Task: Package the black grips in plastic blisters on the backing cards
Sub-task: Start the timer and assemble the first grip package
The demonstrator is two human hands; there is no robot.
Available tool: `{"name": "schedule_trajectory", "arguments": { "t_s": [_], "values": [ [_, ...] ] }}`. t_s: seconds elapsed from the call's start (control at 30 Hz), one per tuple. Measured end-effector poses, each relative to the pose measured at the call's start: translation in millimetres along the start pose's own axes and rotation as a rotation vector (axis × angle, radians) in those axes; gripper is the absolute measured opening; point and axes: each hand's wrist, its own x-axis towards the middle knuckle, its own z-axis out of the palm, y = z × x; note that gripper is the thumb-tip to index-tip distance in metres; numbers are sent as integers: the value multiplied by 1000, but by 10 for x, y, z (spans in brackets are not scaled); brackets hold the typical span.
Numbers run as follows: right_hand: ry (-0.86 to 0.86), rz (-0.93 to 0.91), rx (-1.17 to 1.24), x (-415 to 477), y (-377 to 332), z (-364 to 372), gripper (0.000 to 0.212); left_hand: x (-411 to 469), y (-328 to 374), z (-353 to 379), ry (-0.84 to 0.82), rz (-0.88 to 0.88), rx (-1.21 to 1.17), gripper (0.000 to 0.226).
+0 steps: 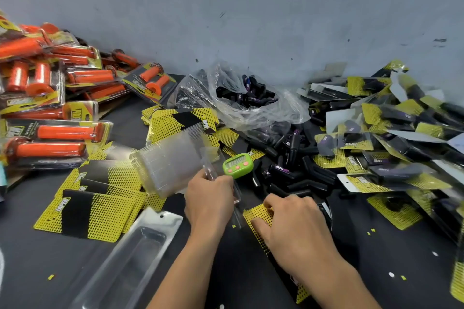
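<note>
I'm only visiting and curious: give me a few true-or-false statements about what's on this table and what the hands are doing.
1. The left hand grips a clear blister. True.
2. The packaged grips piled at far left are blue. False: they are orange.
3. A green timer lies just beyond the hands. True.
4. The right hand is lifting the green timer. False: it rests on a backing card.
5. The plastic bag by the wall is empty. False: it holds black grips.
</note>
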Motion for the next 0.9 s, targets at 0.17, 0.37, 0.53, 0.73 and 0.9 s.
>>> {"name": "schedule_trajectory", "arguments": {
  "t_s": [0.17,0.37,0.53,0.73,0.9],
  "values": [
    [11,65,78,50,47,104,38,12,-48,29,-179,119,209,51],
    [120,100,194,70,109,115,29,36,-100,37,-216,224,443,62],
    [150,93,238,42,107,117,37,101,-149,79,-165,220,502,45],
    [286,79,452,455,66,18,37,178,-119,1,-149,114,-19,38],
    [-185,-63,120,1190,-111,-125,75,136,-115,-67,-107,98,-335,34]
  ]
}}
